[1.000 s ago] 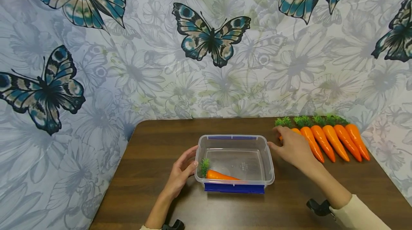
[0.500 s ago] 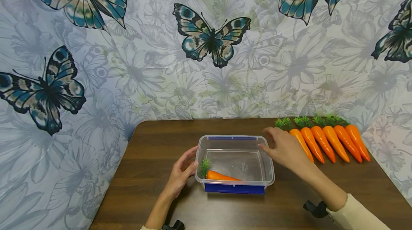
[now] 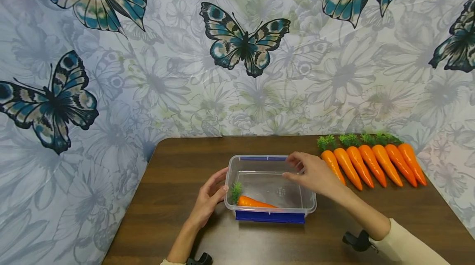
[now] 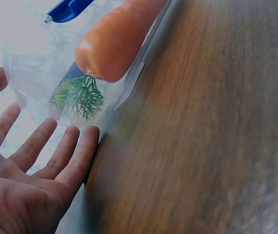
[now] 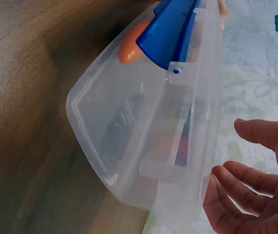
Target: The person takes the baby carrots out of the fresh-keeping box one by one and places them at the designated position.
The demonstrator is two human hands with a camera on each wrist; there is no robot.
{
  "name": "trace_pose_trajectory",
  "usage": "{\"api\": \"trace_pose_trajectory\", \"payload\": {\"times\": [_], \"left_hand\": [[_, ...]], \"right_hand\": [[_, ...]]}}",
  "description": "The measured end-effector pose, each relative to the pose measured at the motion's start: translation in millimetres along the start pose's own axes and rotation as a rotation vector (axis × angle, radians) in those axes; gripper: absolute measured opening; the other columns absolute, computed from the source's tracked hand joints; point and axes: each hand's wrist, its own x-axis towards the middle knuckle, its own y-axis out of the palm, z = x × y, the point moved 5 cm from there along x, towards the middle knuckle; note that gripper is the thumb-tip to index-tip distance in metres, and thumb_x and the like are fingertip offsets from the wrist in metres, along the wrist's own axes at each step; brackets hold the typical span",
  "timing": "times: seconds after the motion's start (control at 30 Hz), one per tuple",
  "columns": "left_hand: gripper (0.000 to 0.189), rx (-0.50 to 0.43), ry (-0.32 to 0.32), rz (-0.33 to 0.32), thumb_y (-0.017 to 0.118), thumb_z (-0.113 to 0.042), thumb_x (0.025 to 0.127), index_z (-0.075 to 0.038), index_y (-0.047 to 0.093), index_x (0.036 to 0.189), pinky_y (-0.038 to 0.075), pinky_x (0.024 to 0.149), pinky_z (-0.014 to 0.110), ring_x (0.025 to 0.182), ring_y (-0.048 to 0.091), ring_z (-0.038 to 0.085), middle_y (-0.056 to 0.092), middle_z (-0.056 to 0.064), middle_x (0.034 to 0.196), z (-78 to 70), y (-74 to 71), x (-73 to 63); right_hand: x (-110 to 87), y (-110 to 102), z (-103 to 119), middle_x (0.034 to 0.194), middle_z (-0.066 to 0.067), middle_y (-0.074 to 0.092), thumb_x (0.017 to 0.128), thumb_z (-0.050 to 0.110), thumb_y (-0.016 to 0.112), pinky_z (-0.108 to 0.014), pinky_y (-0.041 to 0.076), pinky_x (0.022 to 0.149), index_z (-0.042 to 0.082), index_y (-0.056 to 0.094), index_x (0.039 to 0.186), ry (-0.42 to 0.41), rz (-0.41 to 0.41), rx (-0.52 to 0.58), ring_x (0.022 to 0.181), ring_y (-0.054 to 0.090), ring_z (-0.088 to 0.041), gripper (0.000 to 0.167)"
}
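Note:
A clear plastic container (image 3: pixel 297 186) with blue side clips sits on the table, holding one orange toy carrot (image 3: pixel 252 202) with a green top along its near wall. My left hand (image 3: pixel 209 199) rests against the container's left wall; in the left wrist view its fingers (image 4: pixel 63 156) are straight and touch the plastic. My right hand (image 3: pixel 315 172) hovers over the container's right rim. Seen from the right wrist, this hand (image 5: pixel 261 185) has thumb and fingers apart with nothing between them.
Several more toy carrots (image 3: pixel 371 165) lie side by side at the table's back right, green tops toward the wall. The brown wooden table (image 3: pixel 163 199) meets a cloth backdrop (image 3: pixel 156 92) printed with butterflies and flowers.
My right hand has moved left, away from the carrot row to above the container's right side. The left hand, container and carrots stay where they were.

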Motion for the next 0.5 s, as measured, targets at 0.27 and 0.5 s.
{"api": "trace_pose_trajectory", "payload": {"times": [0.27, 0.5], "left_hand": [[0.057, -0.013, 0.019, 0.024, 0.062, -0.012, 0.109, -0.017, 0.046, 0.163, 0.064, 0.096, 0.038, 0.137, 0.061, 0.048, 0.050, 0.024, 0.161, -2.3, 1.6, 0.3], [0.057, -0.011, 0.025, 0.021, 0.062, -0.012, 0.109, -0.017, 0.046, 0.163, 0.064, 0.095, 0.039, 0.136, 0.062, 0.048, 0.050, 0.024, 0.161, -2.6, 0.3, 1.1]], "right_hand": [[5.4, 11, 11, 0.111, -0.001, 0.076, 0.093, 0.037, 0.084, -0.039, 0.061, 0.084, 0.015, 0.073, 0.119, -0.032, 0.045, 0.014, 0.095, 0.072, -0.018, 0.035], [13.0, 24, 19, 0.104, -0.001, 0.076, 0.092, 0.036, 0.085, -0.033, 0.060, 0.082, 0.015, 0.074, 0.115, -0.051, 0.122, 0.042, 0.094, 0.072, -0.018, 0.033]]}}
